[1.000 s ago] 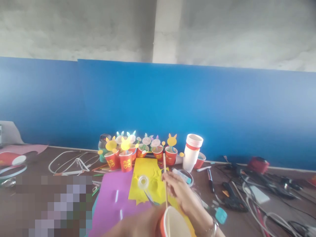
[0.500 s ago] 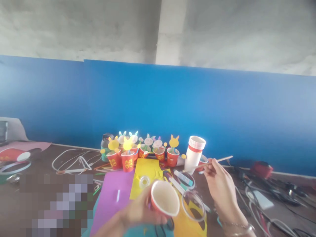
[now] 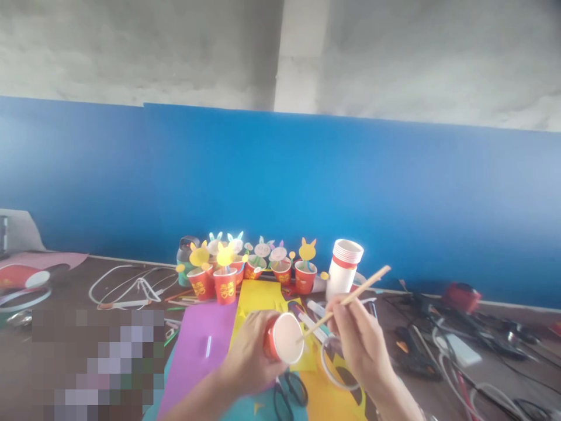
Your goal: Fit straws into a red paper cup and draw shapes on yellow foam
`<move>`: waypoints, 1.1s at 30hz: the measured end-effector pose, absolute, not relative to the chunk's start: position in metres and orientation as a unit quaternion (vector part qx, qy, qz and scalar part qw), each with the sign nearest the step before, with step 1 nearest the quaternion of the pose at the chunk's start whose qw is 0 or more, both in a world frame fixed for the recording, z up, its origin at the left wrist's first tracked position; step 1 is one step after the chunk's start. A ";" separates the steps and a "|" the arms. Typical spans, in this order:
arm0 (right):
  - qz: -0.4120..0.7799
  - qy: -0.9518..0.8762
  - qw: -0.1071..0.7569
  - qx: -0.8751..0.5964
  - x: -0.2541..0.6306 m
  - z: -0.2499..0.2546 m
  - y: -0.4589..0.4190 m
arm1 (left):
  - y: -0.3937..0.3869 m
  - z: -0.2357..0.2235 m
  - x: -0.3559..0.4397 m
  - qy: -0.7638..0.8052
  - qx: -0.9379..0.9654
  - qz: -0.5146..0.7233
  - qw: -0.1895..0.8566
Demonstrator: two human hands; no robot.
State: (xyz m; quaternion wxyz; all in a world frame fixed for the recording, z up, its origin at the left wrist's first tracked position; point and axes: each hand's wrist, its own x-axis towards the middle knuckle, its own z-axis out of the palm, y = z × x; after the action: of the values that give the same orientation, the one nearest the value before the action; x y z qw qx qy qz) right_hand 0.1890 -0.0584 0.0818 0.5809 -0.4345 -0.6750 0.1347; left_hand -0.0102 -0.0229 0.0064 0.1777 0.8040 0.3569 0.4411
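My left hand [image 3: 249,351] grips a red paper cup [image 3: 284,338], tipped so its white inside faces right. My right hand [image 3: 360,339] pinches a thin wooden stick [image 3: 350,300] that slants up to the right. The stick's lower tip reaches the cup's rim. Both hands hover over yellow paper [image 3: 258,295] and purple paper [image 3: 204,345] on the brown table [image 3: 385,339].
A row of red cups with paper bunny faces [image 3: 245,269] stands by the blue wall. A stack of white cups [image 3: 344,269] is beside them. Black scissors [image 3: 289,393], a clear tape ring [image 3: 333,362], white cables [image 3: 131,286] and dark tools [image 3: 416,351] lie around.
My left hand turned the cup sideways and moved it slightly up. My right hand swung the stick back left, bringing its tip to the cup's mouth.
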 end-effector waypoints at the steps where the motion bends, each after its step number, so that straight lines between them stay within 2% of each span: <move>1: 0.123 -0.702 0.552 -0.433 0.188 0.082 -0.059 | -0.022 0.005 -0.010 0.350 0.814 0.436 0.161; 10: 0.088 -0.821 0.394 -0.403 0.178 0.080 -0.058 | -0.022 0.002 -0.007 0.347 0.849 0.381 0.117; 22: 0.017 -0.853 0.331 -0.402 0.170 0.089 -0.063 | -0.022 0.001 -0.006 0.355 0.842 0.390 0.116; 33: 0.005 -0.867 0.323 -0.378 0.162 0.080 -0.059 | -0.022 -0.004 -0.003 0.361 0.821 0.427 0.117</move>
State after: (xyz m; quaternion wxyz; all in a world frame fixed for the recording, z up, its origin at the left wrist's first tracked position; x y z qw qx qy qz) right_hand 0.1617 -0.0594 0.0801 0.3232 -0.3782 -0.8675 0.0047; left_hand -0.0025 -0.0221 -0.0038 0.1166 0.8210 0.3611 0.4267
